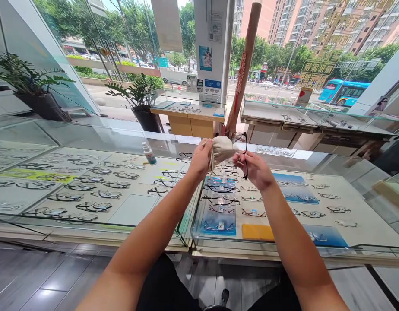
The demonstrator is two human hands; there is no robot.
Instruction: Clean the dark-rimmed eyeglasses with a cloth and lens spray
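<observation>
My left hand [202, 157] is closed on the gathered end of a cream cloth pouch [224, 148], held above the glass counter. The pouch bulges to the right in soft folds; what is inside it, if anything, is hidden. My right hand [256, 169] pinches a pair of black-framed eyeglasses [245, 144] close to the pouch's right end. One part of the frame stands up above my fingers and a dark piece hangs below. Whether pouch and eyeglasses touch, I cannot tell.
Below my hands is a glass display counter [193, 242] with rows of eyeglass frames [220, 200]. A small spray bottle [149, 153] stands on it at left. An orange cloth [258, 232] lies near its front edge. A wooden post [243, 71] rises behind; potted plants [143, 97] stand beyond.
</observation>
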